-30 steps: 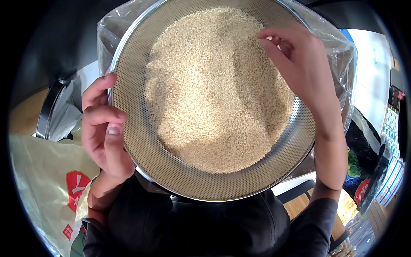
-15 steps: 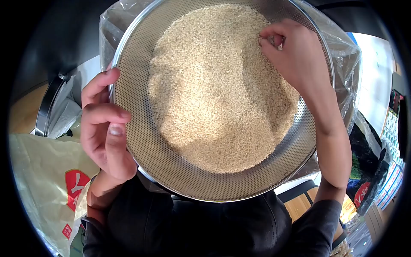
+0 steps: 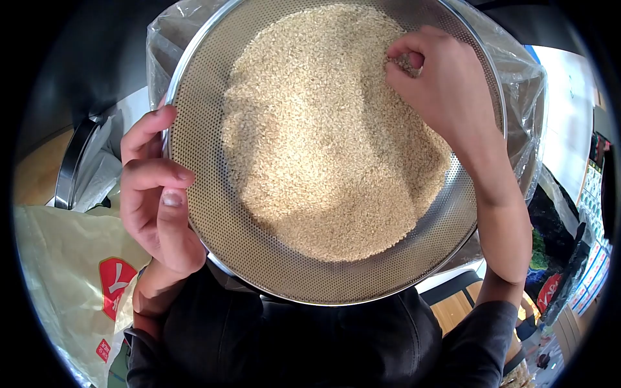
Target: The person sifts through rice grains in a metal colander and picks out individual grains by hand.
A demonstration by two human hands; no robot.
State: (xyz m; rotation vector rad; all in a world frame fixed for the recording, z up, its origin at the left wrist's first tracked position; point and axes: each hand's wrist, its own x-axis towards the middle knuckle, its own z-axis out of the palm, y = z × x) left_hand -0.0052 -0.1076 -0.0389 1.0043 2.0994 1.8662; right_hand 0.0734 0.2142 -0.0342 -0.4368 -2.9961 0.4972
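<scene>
A wide round metal sieve (image 3: 207, 187) with a perforated wall and shiny rim is in front of my lap. A broad heap of small pale tan, rice-like grains (image 3: 323, 142) covers most of its bottom. My left hand (image 3: 158, 187) grips the rim on the left, its thumb and fingertips curled over the edge. Inside the upper right of the sieve, at the edge of the heap, is my right hand (image 3: 443, 84). Its thumb and forefinger curve close together in a pinch; what lies between them, if anything, is too small to tell.
Clear plastic sheeting (image 3: 521, 84) spreads behind and beneath the sieve. A pale bag with a red logo (image 3: 71, 258) stands at the left, near a dark-rimmed container (image 3: 68, 165). A dark printed bag (image 3: 553, 258) is at the right.
My right hand has shifted slightly left and up over the grains, still pinched. My left hand stays on the rim, and the sieve has barely moved.
</scene>
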